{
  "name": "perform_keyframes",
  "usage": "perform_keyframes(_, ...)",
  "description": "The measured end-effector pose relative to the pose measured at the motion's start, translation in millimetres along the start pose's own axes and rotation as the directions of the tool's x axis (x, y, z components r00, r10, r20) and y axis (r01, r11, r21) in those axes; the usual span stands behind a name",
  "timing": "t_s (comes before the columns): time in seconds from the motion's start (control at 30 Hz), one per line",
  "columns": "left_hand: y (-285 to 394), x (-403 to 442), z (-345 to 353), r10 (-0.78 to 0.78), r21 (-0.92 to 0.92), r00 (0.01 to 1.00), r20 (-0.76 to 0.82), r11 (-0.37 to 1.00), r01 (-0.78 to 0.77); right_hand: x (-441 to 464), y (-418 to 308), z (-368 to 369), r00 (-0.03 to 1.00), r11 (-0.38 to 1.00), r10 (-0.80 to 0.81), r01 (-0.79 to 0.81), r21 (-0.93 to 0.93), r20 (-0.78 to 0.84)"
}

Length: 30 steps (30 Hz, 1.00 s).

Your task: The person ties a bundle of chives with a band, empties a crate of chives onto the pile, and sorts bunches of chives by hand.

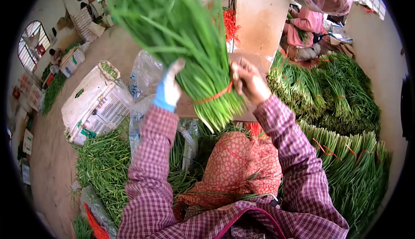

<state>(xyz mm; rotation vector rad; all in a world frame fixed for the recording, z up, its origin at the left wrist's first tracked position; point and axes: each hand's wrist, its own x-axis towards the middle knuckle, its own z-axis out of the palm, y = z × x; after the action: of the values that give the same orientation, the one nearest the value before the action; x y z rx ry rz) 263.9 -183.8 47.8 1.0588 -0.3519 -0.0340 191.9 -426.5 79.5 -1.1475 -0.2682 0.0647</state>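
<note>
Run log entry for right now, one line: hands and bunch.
left hand: gloved, holding green bunch | right hand: beside red band | red band: around bunch near stem ends

Floor (49, 139) left of the white sack (97, 105) gave room; a pillar (261, 16) stood beyond the right hand (250, 78), stacked bundles (339, 98) rightward.

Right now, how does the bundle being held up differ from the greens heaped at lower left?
The bundle wears a reddish band; the heaped greens look loose. The bundle's stalks run roughly together, while the heaped greens point many ways. Both are green and long-leaved.
</note>
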Motion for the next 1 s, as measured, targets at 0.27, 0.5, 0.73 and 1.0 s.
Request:
perform_keyframes(0.27, 38, 43, 65, 0.149, 0.113, 0.968, 0.202, 0.978, -0.175, 32, -19, -38, 0.932, 0.929, -0.362, 0.362, -0.076, 0.017)
perform_keyframes(0.5, -76, -4, -18, -0.203, 0.556, 0.950, 0.237, 0.831, 0.039, 11, 129, -115, 0.930, 0.909, -0.300, 0.210, -0.360, -0.214)
perform_keyframes(0.73, -81, 32, 75, 0.145, 0.255, 0.976, 0.163, 0.949, -0.183, 21, 100, -73, 0.950, 0.941, -0.127, 0.206, 0.268, -0.286)
perform_keyframes(1.0, -36, 94, 112, -0.305, 0.593, 0.852, 0.426, 0.806, -0.008, -21, 97, -36, 0.880, 0.661, -0.261, 0.462, 0.591, -0.396)
